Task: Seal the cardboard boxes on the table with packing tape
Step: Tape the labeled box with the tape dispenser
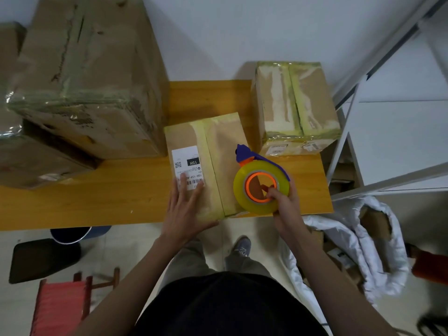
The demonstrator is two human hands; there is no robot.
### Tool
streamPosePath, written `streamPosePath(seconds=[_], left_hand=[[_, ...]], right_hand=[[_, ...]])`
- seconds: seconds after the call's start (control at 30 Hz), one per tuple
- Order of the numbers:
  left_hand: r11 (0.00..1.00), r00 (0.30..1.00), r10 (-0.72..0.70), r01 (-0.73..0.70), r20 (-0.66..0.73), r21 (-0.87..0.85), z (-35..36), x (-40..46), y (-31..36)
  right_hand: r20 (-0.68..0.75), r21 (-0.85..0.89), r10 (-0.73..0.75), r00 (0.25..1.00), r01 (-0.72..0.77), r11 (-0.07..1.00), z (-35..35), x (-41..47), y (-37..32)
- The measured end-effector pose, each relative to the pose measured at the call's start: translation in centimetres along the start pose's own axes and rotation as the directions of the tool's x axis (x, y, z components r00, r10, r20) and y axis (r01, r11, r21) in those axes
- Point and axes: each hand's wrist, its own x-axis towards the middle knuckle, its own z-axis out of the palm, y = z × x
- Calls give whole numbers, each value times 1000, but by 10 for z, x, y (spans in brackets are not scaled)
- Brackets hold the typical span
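Box in work: small cardboard box point(206, 163) at the front edge of the table point(121, 190), right of middle, seam running away from me; I read an older yellowish strip already along that seam.
Left hand: my left hand point(185, 204) lies flat, fingers spread, on the near left flap over the shipping label point(189, 167); I judge it pins the box against the pull of the tape.
Right hand: my right hand point(284, 207) grips the tape dispenser point(260, 184), fingers hooked through the orange core, roll at the box's near right corner, blue cutter end pointing toward the back edge.
Step, as I judge it: tape about to start at the near end; I cannot tell whether any fresh tape has stuck yet.
Other boxes: taped box point(297, 105) at the right back corner; large worn box point(89, 76) on the left side, lying on another.
Surface: orange wood-grain top, set against a white wall.
Room: metal shelving point(388, 93) to the right; white sack point(363, 251) of cardboard on the floor; red stool point(63, 306) and dark bin near the left front.
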Motion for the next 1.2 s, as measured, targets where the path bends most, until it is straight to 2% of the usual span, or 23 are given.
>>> streamPosePath(seconds=[0.07, 0.17, 0.33, 0.43, 0.57, 0.8, 1.0, 1.2], left_hand=[[999, 998, -10, 13, 68, -47, -9, 7, -1], [999, 990, -25, 30, 137, -32, -24, 22, -2], [1000, 989, 18, -22, 146, 21, -40, 54, -9], [998, 987, 25, -33, 160, 49, -49, 75, -12], [996, 983, 23, -38, 185, 79, -62, 110, -14], [995, 963, 3, -31, 271, 99, -92, 175, -12], [986, 958, 40, -84, 282, 145, -102, 220, -12], [972, 956, 50, -114, 290, 207, -106, 248, -8]], right_hand=[[-5, -9, -9, 1000, 9, 1000, 3, 1, 2], [5, -60, -52, 999, 53, 997, 10, 6, 10], [-30, -97, -92, 995, 89, 991, 28, 21, 11], [-24, -130, -164, 986, 159, 979, 39, 31, 6], [-99, -185, -260, 960, 239, 953, 59, 49, 2], [-194, -383, -471, 861, 375, 844, 109, 81, -15], [-197, -557, -633, 749, 446, 701, 137, 108, -24], [-153, -670, -663, 733, 417, 615, 153, 130, -38]])
